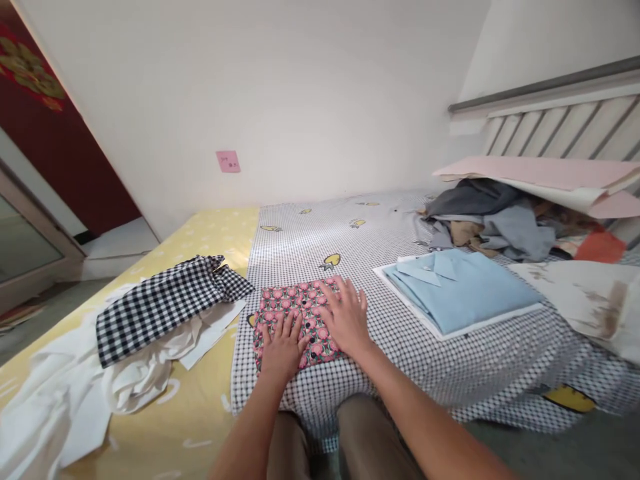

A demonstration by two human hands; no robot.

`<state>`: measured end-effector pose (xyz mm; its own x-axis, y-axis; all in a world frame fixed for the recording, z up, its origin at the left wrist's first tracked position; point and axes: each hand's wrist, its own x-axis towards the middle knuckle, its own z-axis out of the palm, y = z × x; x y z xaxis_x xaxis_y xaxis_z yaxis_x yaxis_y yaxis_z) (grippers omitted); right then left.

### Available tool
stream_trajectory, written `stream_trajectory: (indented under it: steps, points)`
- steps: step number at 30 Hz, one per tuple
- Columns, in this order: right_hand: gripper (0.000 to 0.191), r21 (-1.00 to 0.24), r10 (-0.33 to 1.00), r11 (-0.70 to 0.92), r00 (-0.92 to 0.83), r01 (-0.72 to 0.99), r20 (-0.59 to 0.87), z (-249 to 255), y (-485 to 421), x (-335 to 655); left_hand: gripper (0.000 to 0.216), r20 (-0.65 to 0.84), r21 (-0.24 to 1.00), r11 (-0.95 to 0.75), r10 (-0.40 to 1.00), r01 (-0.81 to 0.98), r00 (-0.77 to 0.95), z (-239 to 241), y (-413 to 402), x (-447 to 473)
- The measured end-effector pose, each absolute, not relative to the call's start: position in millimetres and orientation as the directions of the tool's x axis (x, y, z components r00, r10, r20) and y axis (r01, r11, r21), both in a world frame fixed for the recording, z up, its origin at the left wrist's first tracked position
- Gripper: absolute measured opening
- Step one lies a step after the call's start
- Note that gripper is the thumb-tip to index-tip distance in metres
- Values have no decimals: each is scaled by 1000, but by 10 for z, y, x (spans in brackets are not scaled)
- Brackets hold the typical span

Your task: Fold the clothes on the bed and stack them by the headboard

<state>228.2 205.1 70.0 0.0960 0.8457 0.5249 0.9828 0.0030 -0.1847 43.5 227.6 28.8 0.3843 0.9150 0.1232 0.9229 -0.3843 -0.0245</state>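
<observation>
A folded shirt with pink flowers and dark buttons (313,327) lies flat on the checked bed sheet (300,250) in front of me. My left hand (283,343) rests palm down on its left part, fingers spread. On its upper right part lies my right hand (347,317), also flat with the fingers apart. Both hands cover some of the cloth, and neither grips it. To the right, a folded light blue shirt (470,293) sits on a white board. At the left, a black-and-white gingham garment (155,307) lies over white cloth (55,393).
A heap of grey, brown and orange clothes (515,213) lies at the far right under pink sheets of card (545,172). Beside it is a stained white cloth (585,293). A yellow sheet (210,233) covers the left side. The white wall (325,100) bounds the bed's back.
</observation>
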Motion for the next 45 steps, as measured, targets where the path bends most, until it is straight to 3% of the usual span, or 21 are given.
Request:
stream_trajectory:
  steps: [4, 6, 17, 25, 28, 31, 33, 36, 40, 42, 45]
  points:
    - [57, -178, 956, 34, 20, 983, 293, 312, 2184, 2203, 58, 76, 10, -365, 929, 931, 363, 327, 2257, 450]
    - [61, -176, 969, 15, 29, 984, 245, 166, 2205, 2230, 59, 67, 32, -348, 936, 937, 345, 346, 2249, 458]
    - [63, -161, 972, 9, 29, 987, 232, 131, 2221, 2252, 56, 157, 107, -358, 927, 928, 339, 273, 2243, 454]
    - [60, -108, 975, -17, 41, 994, 218, 102, 2218, 2239, 45, 417, 184, -440, 844, 879, 336, 68, 1943, 105]
    - [59, -105, 976, -17, 40, 994, 214, 71, 2230, 2246, 44, 480, 301, -432, 839, 850, 256, -111, 1768, -378]
    - [58, -103, 975, -17, 39, 995, 218, 60, 2232, 2252, 41, 509, 561, -298, 860, 772, -38, -196, 1608, -799]
    - [59, -110, 975, -14, 38, 994, 220, 63, 2226, 2256, 36, 440, 720, -235, 882, 653, -167, -164, 1510, -922]
    - [60, -129, 974, -12, 40, 992, 222, 72, 2214, 2261, 34, 321, 828, -176, 927, 532, -193, -41, 1389, -862]
    - [61, -138, 974, -9, 40, 990, 221, 78, 2202, 2256, 57, -2, 976, 31, 991, 216, -133, 112, 1319, -629]
    - [62, -135, 974, -7, 37, 991, 223, 73, 2201, 2252, 72, -187, 982, 188, 977, 4, -99, 156, 1323, -556]
    - [61, -132, 972, -2, 33, 991, 232, 64, 2205, 2251, 70, -274, 956, 257, 955, -141, -116, 184, 1352, -510]
